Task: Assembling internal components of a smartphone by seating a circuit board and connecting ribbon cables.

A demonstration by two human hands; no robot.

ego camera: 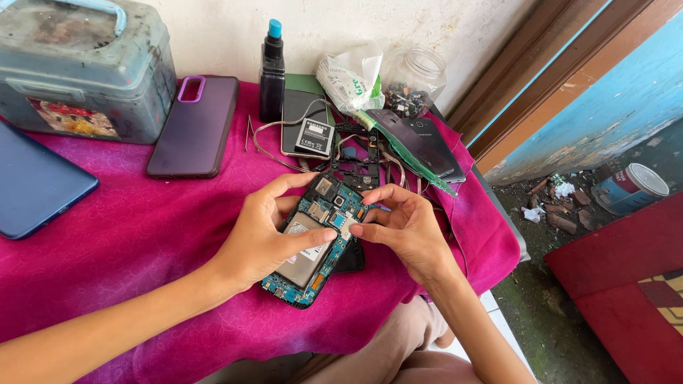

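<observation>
Here the opened phone (313,242) lies on the pink-clothed counter (142,235), left hand (260,238) cupping it, right hand (402,227) pinching at its board; light, stiff, likely fragile, so best gripped by the edges

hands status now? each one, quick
Left hand: closed around the opened phone, thumb on its battery.
Right hand: fingertips pinched at the phone's circuit board, holding nothing separate that shows.
</observation>
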